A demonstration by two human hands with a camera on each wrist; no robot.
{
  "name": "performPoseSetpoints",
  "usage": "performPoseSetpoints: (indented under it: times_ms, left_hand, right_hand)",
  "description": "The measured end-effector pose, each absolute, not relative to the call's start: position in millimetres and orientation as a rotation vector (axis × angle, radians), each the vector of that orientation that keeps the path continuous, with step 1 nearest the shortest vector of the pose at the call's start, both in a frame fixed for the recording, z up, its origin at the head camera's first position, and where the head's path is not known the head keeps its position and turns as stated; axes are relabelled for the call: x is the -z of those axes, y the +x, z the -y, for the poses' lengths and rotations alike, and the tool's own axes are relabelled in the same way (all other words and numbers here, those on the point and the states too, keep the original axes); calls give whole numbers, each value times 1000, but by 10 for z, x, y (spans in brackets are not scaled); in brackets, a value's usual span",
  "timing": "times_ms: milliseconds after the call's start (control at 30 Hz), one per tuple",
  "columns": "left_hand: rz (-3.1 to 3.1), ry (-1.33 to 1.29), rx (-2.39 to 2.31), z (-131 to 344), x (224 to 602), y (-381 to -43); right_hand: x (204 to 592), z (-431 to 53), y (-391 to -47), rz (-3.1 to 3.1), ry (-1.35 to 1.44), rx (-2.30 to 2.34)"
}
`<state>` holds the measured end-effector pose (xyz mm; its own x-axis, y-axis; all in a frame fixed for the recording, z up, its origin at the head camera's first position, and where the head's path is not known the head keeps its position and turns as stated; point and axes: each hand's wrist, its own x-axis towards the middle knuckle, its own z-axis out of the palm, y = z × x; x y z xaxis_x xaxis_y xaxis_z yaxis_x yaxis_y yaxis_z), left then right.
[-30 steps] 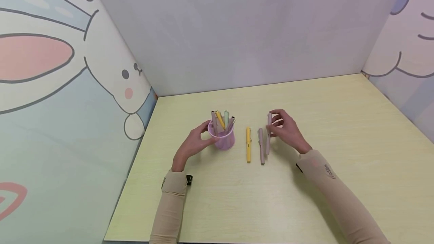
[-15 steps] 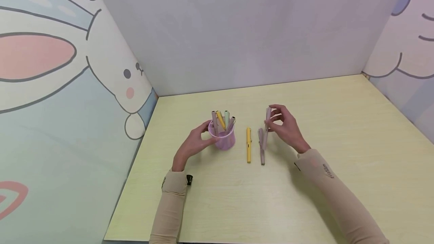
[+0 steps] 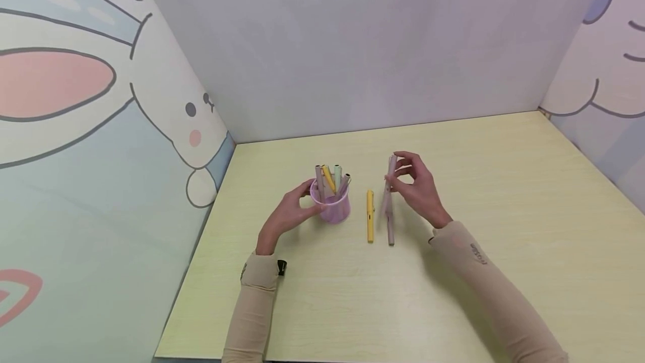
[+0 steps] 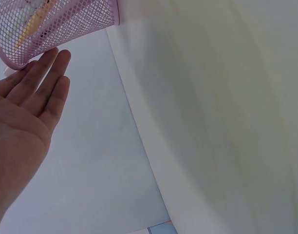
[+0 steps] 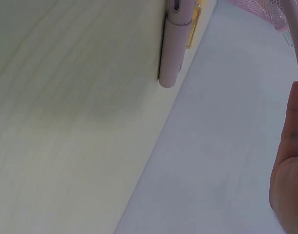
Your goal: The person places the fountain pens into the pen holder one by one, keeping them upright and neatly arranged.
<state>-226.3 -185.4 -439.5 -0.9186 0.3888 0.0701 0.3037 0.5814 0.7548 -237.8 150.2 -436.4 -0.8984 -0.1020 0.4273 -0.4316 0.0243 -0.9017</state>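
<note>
My left hand [image 3: 288,213] holds the pink mesh pen cup [image 3: 336,215], thumb at the near rim and fingers round its far left side. Mauve, yellow and mint pens stand in the cup, leaning different ways. To the right, my right hand [image 3: 422,188] pinches a mauve pen [image 3: 391,168] near its upper end, tilted and raised over the table. Below it a second mauve pen [image 3: 391,233] lies on the table, partly covered by the held one in the head view. A yellow pen [image 3: 370,220] lies between that pen and the cup, its clip facing right.
The pale wood-grain table [image 3: 327,307] meets a plain grey-white wall [image 3: 353,43] at the back. Side panels with cartoon drawings [image 3: 166,105] stand at left and right. A small black piece [image 3: 281,267] shows at the left cuff.
My right hand has lifted the mauve pen and moved it left, over the mauve pen on the table. The left hand and cup have stayed in place.
</note>
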Motion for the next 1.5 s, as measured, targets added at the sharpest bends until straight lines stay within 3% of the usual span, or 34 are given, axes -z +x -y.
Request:
performPoseSetpoints:
  times_ms: [300,600,1500]
  left_hand:
    - [-2701,589,-1254,1845,4379,-2248]
    - [-2701,585,-1260,1845,4376,-2247]
    - [-2708,585,-1252,1808,4366,-2243]
  right_hand:
    - [4053,-1308,-2213,1948,608,-2009]
    - [4213,-1205,-2367,1872,614,-2013]
    - [4121,-835,-2429,1727,680,-1959]
